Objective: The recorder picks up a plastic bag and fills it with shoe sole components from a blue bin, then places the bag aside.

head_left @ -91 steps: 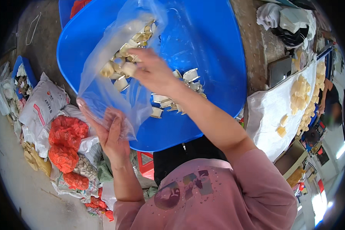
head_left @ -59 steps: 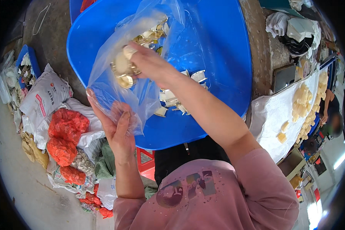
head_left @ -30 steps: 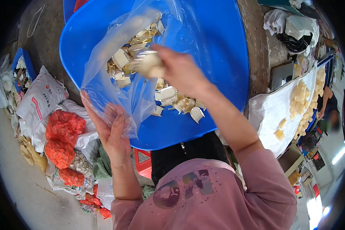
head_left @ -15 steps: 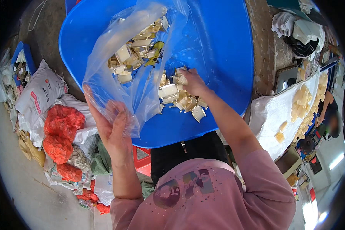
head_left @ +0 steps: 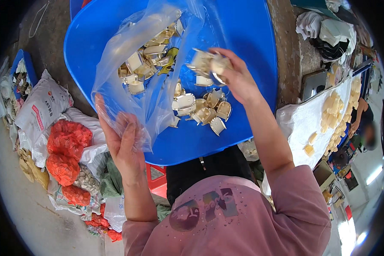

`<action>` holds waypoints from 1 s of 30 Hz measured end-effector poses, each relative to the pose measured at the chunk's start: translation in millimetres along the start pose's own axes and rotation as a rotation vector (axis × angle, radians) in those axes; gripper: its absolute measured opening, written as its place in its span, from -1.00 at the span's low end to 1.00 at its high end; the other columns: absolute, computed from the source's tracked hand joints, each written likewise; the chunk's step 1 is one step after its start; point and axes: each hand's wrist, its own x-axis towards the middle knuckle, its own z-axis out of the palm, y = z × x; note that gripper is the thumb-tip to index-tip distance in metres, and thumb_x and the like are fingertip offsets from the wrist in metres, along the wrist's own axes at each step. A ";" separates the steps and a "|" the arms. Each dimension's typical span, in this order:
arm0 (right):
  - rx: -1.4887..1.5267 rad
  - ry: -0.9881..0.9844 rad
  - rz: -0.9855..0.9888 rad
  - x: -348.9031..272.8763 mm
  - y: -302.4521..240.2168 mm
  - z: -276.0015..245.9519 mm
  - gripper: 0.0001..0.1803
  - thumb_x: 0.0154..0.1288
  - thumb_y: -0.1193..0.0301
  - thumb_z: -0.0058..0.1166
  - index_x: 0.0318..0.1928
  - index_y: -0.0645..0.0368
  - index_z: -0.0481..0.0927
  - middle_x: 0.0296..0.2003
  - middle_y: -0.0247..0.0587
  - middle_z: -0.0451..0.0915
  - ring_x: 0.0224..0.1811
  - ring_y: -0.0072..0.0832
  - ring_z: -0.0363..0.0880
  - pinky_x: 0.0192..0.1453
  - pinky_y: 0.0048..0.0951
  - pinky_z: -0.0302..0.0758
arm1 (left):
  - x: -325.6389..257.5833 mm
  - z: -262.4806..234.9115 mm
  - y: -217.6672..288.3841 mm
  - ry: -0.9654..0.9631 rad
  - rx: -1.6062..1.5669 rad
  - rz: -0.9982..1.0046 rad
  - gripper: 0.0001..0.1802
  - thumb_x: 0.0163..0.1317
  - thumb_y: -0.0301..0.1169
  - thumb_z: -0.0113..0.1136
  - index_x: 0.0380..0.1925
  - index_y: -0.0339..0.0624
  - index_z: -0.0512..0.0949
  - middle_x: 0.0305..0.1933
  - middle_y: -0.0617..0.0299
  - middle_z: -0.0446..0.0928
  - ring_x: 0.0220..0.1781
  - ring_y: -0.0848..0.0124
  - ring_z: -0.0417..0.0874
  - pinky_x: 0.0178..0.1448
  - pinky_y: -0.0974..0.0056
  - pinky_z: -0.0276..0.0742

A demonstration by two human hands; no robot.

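Head view — blue tub (head_left: 251,25) on worn concrete bench (head_left: 288,64); left fingers (head_left: 130,128) pinching clear bag (head_left: 158,64), right fingers (head_left: 226,57) clutching pale parts (head_left: 207,64).

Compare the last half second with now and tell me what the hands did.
The right hand rose from the loose pile of cream plastic parts in the blue tub with a handful in its grip, toward the bag's mouth. The left hand kept its hold on the clear plastic bag; tub and pile stayed put.

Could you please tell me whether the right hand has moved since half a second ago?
Yes. The right hand, holding pale parts, has lifted off the pile in the blue tub toward the bag.
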 end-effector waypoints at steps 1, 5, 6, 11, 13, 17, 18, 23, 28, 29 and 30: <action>-0.127 -0.085 -0.029 2.9 -14.3 15.0 -0.51 0.12 0.43 0.07 0.10 0.20 0.34 -0.13 -0.18 0.49 -0.07 -0.51 0.46 0.00 -0.49 0.40 | 1.5 -0.9 -1.3 -0.008 -0.029 -0.006 -0.18 0.07 -0.65 -0.07 0.33 -0.10 -0.15 -0.38 0.32 0.30 -0.42 0.61 0.23 -0.39 0.56 0.15; -0.489 -0.281 -0.220 16.1 -23.4 91.6 -0.51 0.14 0.42 0.06 0.10 0.24 0.32 -0.15 -0.20 0.51 -0.08 -0.53 0.47 -0.01 -0.50 0.42 | 0.0 -10.1 -2.1 -0.071 0.003 -0.001 -0.25 0.11 -0.66 -0.15 0.33 -0.07 -0.09 -0.16 0.28 0.34 -0.23 0.54 0.33 -0.08 0.44 0.28; -0.654 -0.252 -0.517 12.4 -25.9 103.4 -0.50 0.12 0.42 0.07 0.10 0.22 0.32 -0.17 -0.19 0.53 -0.11 -0.49 0.50 -0.04 -0.48 0.45 | -0.5 -5.1 0.8 -0.043 0.017 0.007 -0.27 0.13 -0.65 -0.16 0.32 -0.07 -0.08 -0.18 0.29 0.35 -0.22 0.54 0.34 -0.10 0.45 0.29; -0.612 -0.180 -0.156 18.9 -4.5 57.2 -0.41 0.00 0.37 0.18 0.11 0.07 0.34 -0.05 -0.08 0.44 0.00 -0.29 0.43 0.09 -0.30 0.37 | -1.4 -19.2 2.7 0.038 0.011 -0.025 -0.26 0.11 -0.65 -0.13 0.32 -0.17 -0.11 -0.17 0.31 0.35 -0.36 0.59 0.25 -0.23 0.52 0.20; -0.990 -0.105 -0.018 19.9 31.1 23.6 -0.34 -0.09 0.34 0.24 0.12 -0.09 0.35 0.17 -0.07 0.18 0.22 -0.13 0.13 0.21 -0.07 0.20 | -0.1 -18.0 -0.1 0.079 -0.057 -0.033 -0.27 0.11 -0.64 -0.12 0.31 -0.19 -0.07 -0.07 0.29 0.34 -0.29 0.59 0.30 -0.14 0.50 0.25; -1.458 -0.286 0.201 18.0 90.0 16.4 -0.16 -0.23 0.32 0.32 0.18 -0.37 0.30 0.35 -0.19 -0.32 0.37 0.10 -0.46 0.25 0.33 -0.13 | -1.3 -19.1 -5.5 0.069 -0.020 -0.045 -0.28 0.10 -0.64 -0.11 0.30 -0.20 -0.05 -0.08 0.29 0.34 -0.24 0.59 0.33 -0.09 0.51 0.26; -1.455 -0.295 0.201 18.2 94.1 21.5 -0.16 -0.23 0.32 0.32 0.18 -0.37 0.30 0.35 -0.19 -0.32 0.37 0.10 -0.46 0.25 0.33 -0.13 | -2.0 -21.7 -5.9 0.061 0.010 -0.039 -0.28 0.10 -0.63 -0.10 0.30 -0.18 -0.03 -0.22 0.31 0.32 -0.27 0.58 0.30 -0.20 0.51 0.26; -1.516 -0.358 0.115 11.7 119.8 34.2 -0.21 -0.26 0.21 0.32 0.14 -0.31 0.35 0.35 -0.18 -0.28 0.37 0.07 -0.51 0.24 0.39 -0.29 | -4.0 -30.5 -8.7 0.030 0.063 -0.044 -0.29 0.09 -0.60 -0.07 0.29 -0.18 -0.01 -0.39 0.34 0.28 -0.31 0.57 0.28 -0.31 0.51 0.23; -1.378 0.011 0.020 23.0 127.7 -1.7 -0.34 -0.27 0.14 0.31 -0.01 -0.07 0.49 0.24 -0.19 0.01 0.29 -0.07 -0.14 0.22 0.21 -0.04 | -2.9 -32.1 -9.2 -0.023 0.058 -0.060 -0.31 0.09 -0.61 -0.07 0.28 -0.20 0.02 -0.41 0.36 0.28 -0.34 0.59 0.28 -0.30 0.52 0.24; -1.408 0.034 0.091 25.6 123.1 -13.1 -0.37 -0.25 0.14 0.30 -0.05 0.00 0.50 0.20 -0.21 0.05 0.24 -0.12 -0.08 0.18 0.16 0.02 | -3.1 -32.7 -8.5 -0.026 0.057 -0.061 -0.31 0.09 -0.61 -0.07 0.28 -0.20 0.02 -0.41 0.36 0.28 -0.34 0.59 0.28 -0.30 0.52 0.24; -1.439 0.054 0.160 27.0 118.3 -20.7 -0.39 -0.24 0.14 0.29 -0.08 0.07 0.50 0.15 -0.24 0.09 0.18 -0.17 -0.02 0.14 0.11 0.08 | -3.5 -32.8 -9.0 -0.013 0.061 -0.058 -0.32 0.10 -0.61 -0.07 0.27 -0.21 0.04 -0.41 0.37 0.28 -0.34 0.59 0.29 -0.29 0.51 0.25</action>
